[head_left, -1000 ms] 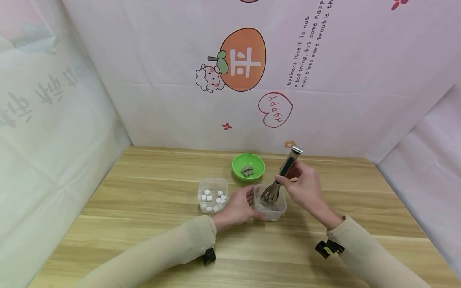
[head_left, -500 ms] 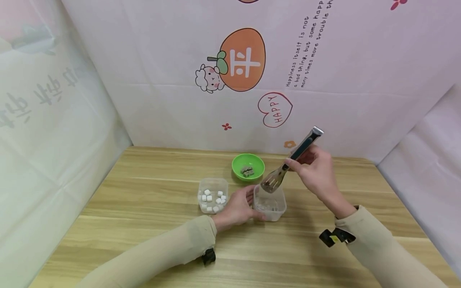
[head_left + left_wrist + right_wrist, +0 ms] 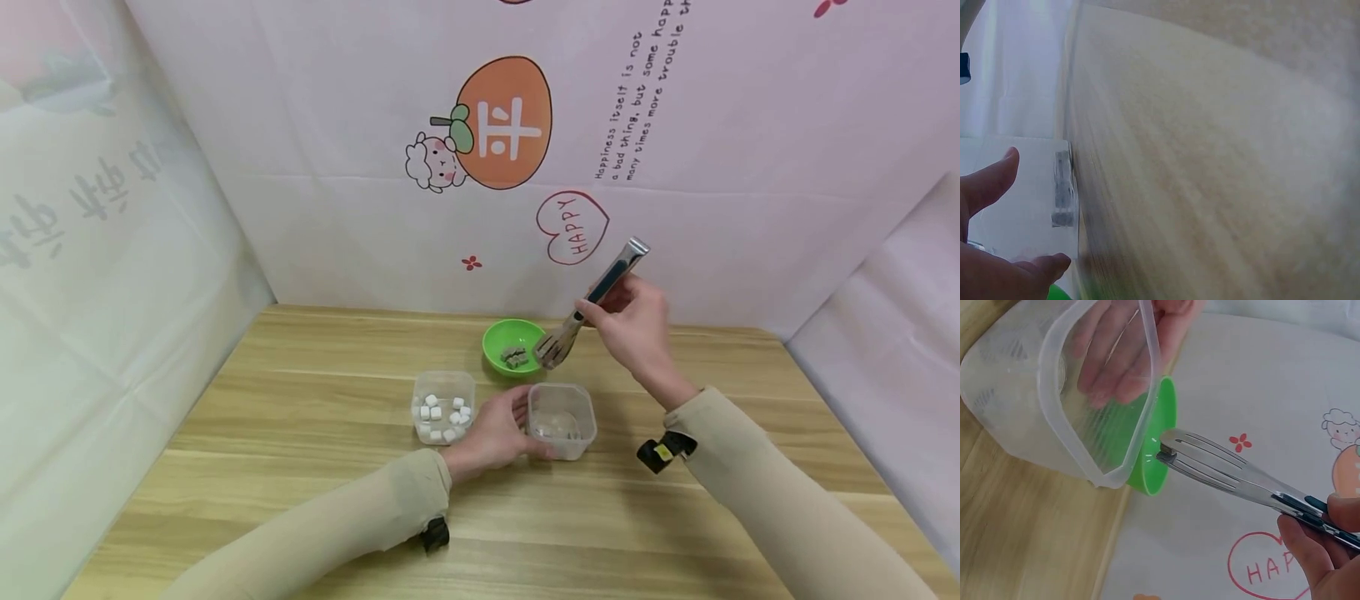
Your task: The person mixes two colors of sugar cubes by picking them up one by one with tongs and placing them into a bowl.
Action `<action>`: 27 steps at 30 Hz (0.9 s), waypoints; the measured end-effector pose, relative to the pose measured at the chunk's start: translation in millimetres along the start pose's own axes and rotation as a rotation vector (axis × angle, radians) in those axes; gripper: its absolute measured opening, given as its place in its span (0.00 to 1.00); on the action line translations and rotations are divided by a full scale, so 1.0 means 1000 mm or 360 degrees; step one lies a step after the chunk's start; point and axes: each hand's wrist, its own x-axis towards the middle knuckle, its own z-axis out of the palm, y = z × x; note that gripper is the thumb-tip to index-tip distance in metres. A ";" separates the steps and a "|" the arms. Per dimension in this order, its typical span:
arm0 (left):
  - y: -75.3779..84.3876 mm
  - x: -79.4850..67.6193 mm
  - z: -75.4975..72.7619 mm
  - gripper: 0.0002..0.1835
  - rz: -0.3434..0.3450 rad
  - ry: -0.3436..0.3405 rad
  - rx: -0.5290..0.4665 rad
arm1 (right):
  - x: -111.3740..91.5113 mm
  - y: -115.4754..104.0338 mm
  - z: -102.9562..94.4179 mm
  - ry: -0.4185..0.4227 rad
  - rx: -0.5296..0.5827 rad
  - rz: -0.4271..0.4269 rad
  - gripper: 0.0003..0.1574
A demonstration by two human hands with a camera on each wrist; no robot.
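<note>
My right hand (image 3: pixel 637 329) holds metal tongs (image 3: pixel 611 280) with dark grips. In the right wrist view, a small grey-brown piece (image 3: pixel 1168 450) sits between the tongs' tips, beside the green bowl (image 3: pixel 1166 406). Several grey-brown cubes (image 3: pixel 514 357) lie inside that bowl. The left hand (image 3: pixel 491 429) grips the left side of a clear plastic container (image 3: pixel 570 452), thumb in front and fingers behind. Through the container's wall, the left wrist view shows a blurred greyish shape (image 3: pixel 1065 187) near its bottom.
Left of my left hand stands a second clear container (image 3: pixel 444 381) with several white cubes (image 3: pixel 436 412). A printed white cloth (image 3: pixel 337 225) rises behind the wooden table (image 3: pixel 300 383), and more cloth hangs at both sides.
The tongs have come up out of the clear container and moved back and left to the green bowl's right rim. My left hand and the container have stayed put.
</note>
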 end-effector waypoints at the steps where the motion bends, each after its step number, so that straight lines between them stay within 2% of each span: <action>1: 0.000 0.000 -0.001 0.54 0.0001 0.0001 -0.0003 | 0.002 0.001 0.003 0.0003 0.0006 0.0005 0.13; 12: -0.001 0.002 -0.003 0.54 -0.0008 -0.0007 0.0043 | 0.021 0.007 0.029 0.0022 -0.0093 0.0014 0.11; 21: 0.002 0.001 -0.002 0.55 -0.0027 -0.0009 0.0048 | 0.023 0.012 0.039 0.0012 -0.0103 0.0064 0.11; 27: 0.002 0.001 -0.002 0.55 -0.0025 -0.0005 0.0049 | 0.020 0.009 0.036 0.0033 -0.0104 0.0057 0.12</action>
